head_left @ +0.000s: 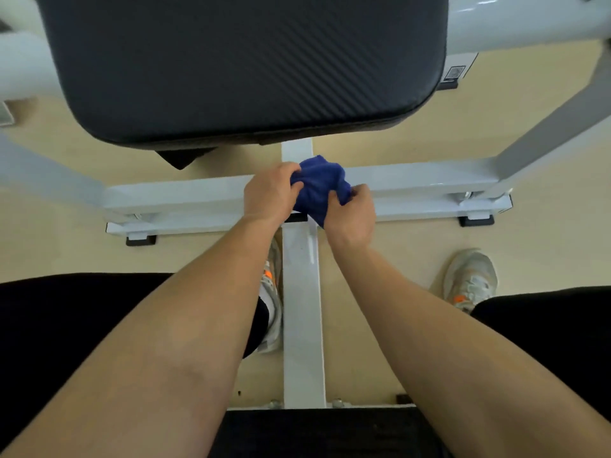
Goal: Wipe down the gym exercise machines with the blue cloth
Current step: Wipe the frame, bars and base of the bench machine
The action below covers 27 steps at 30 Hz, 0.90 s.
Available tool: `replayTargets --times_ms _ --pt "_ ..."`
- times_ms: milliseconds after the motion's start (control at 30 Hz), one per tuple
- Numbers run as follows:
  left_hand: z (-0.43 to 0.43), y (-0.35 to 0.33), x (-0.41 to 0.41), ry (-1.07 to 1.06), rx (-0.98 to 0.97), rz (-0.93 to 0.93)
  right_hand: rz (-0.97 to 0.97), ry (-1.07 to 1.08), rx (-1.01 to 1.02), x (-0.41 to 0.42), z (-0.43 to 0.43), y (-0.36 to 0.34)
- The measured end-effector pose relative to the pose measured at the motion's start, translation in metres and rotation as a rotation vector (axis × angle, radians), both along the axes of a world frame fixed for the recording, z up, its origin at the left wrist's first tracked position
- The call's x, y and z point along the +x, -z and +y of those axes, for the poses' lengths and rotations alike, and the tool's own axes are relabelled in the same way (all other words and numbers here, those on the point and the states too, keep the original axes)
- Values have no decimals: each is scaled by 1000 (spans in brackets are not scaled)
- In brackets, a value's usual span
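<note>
A bunched blue cloth [322, 185] is held between both my hands in the head view, just above the white frame of the exercise machine. My left hand [271, 193] grips its left side with curled fingers. My right hand [352, 214] pinches its lower right edge. The cloth hangs over the point where the white cross bar [413, 181] meets the white centre beam [302, 312]. A large black padded cushion [244, 64] of the machine fills the upper part of the view beyond the cloth.
My two shoes [469, 279] stand on the beige floor on either side of the centre beam, the left one mostly behind my forearm. Grey-white frame tubes [555, 123] slope away at the right and left. A black seat edge [314, 431] lies at the bottom.
</note>
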<state>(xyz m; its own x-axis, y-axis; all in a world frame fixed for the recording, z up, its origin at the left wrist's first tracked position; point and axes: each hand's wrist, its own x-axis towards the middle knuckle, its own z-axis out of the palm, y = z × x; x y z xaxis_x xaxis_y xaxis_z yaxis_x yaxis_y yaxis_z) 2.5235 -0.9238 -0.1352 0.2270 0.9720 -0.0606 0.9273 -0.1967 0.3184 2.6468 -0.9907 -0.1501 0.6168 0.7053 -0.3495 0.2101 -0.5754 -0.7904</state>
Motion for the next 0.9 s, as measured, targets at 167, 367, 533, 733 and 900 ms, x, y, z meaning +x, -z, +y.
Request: replayTargets --times_ms 167,367,533,733,900 --pt "-38 -5 -8 -268 58 -96 -278 -330 128 9 9 -40" --pt "-90 -14 -25 -605 10 -350 -301 -699 82 2 26 -66" --pt "-87 3 -23 -808 111 -545 -522 -890 113 -23 67 -67" --pt "-64 28 1 -955 -121 -630 -737 -1216 -12 -32 114 -56" --pt "-62 42 23 -1025 -167 -687 -864 -1257 -36 -18 87 -18"
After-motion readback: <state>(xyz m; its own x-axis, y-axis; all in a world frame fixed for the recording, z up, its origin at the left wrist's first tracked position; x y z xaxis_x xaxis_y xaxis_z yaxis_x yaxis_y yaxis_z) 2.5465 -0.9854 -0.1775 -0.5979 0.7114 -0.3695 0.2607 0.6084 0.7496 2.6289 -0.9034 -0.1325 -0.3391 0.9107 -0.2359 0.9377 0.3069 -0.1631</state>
